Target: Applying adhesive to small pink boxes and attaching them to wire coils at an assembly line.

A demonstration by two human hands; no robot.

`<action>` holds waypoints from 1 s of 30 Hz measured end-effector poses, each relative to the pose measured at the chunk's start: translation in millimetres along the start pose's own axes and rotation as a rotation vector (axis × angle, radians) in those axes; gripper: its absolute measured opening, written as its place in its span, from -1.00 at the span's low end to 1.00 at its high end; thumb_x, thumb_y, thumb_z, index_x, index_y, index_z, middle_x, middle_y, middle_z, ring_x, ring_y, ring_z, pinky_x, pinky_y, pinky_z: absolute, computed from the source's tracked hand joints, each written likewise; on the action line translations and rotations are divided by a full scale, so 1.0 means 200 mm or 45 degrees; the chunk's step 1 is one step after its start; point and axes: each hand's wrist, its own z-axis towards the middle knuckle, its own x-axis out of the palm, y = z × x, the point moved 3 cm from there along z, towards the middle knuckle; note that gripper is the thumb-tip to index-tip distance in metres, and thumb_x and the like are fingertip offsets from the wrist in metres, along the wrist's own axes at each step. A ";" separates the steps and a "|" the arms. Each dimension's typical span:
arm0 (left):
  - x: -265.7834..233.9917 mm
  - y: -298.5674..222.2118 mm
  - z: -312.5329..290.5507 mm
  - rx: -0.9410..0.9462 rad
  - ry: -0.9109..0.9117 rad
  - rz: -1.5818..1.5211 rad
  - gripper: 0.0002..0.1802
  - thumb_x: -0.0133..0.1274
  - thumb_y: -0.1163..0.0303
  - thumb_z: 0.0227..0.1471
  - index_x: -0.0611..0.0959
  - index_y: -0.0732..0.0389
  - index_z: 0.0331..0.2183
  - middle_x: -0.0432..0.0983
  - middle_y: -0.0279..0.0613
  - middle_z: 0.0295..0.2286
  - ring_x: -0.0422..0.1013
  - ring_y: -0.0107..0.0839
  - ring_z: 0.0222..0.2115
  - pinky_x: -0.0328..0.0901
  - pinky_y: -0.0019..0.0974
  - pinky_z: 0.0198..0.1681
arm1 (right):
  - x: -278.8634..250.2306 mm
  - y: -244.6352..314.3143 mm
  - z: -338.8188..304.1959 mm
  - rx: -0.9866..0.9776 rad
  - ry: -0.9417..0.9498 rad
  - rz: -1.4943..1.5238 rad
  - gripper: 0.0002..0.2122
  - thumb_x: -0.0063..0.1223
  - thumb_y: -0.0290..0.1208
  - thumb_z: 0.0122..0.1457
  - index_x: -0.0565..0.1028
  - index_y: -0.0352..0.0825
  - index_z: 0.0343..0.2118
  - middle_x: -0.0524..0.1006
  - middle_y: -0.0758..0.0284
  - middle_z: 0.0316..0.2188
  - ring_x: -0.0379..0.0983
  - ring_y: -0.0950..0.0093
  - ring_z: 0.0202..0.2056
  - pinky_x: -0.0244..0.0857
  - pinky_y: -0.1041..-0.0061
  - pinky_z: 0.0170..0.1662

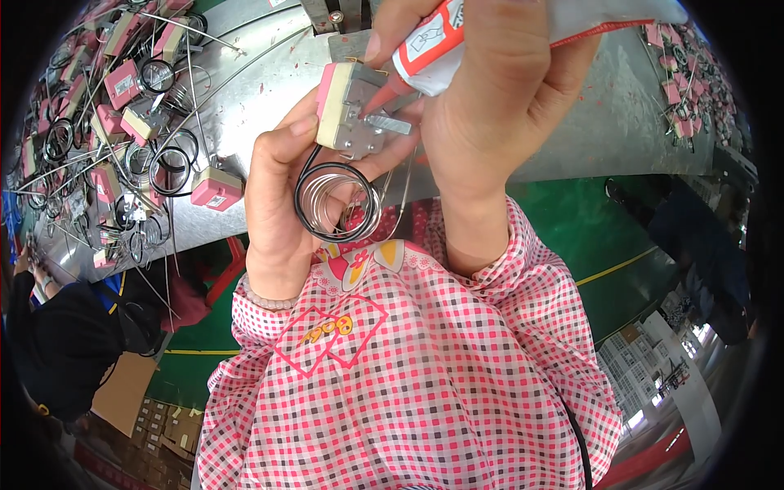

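I see the left hand point(278, 184) gripping a pink and cream box point(333, 106) with a shiny metal face, near the edge of the metal table point(608, 122). A loopy wire point(339, 170) hangs under it. The right hand point(498, 98) squeezes a white and red tube point(433, 45). Its red tip points at the metal face; I can't tell if they touch. More pink boxes point(122, 84) lie piled on the left.

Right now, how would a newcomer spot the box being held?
Start at the metal table; just left of centre is the left hand. It holds the pink-and-cream box. Unlike the boxes piled at left, it is held up, red nozzle at its metal face.
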 end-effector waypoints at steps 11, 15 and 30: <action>0.00 0.00 0.00 -0.003 -0.009 0.046 -0.38 -0.34 0.23 -0.03 0.11 0.45 0.01 0.18 0.12 -0.07 0.20 -0.12 -0.06 0.11 0.02 0.01 | 0.00 -0.01 0.01 -0.042 -0.078 0.045 -0.66 -0.11 -0.53 0.07 0.16 -0.45 -0.09 0.36 0.33 -0.46 0.23 0.70 -0.69 0.16 0.69 -0.64; 0.00 0.01 0.01 0.008 -0.011 0.048 -0.38 -0.35 0.23 -0.04 0.11 0.44 0.01 0.18 0.12 -0.07 0.20 -0.11 -0.06 0.11 0.01 0.01 | 0.05 0.05 -0.03 0.356 -0.234 -0.112 -0.66 -0.11 -0.54 0.06 0.16 -0.46 -0.09 0.35 0.31 -0.40 0.23 0.70 -0.70 0.16 0.68 -0.64; 0.05 0.01 0.02 -0.006 -0.036 0.201 -0.42 -0.26 0.26 -0.05 0.16 0.44 -0.02 0.26 -0.06 -0.18 0.25 -0.20 -0.16 0.16 -0.08 -0.06 | -0.02 0.03 0.01 0.022 -0.034 -0.037 -0.52 -0.14 -0.25 0.10 0.08 -0.52 -0.05 0.36 0.11 -0.28 0.29 0.63 -0.72 0.17 0.65 -0.67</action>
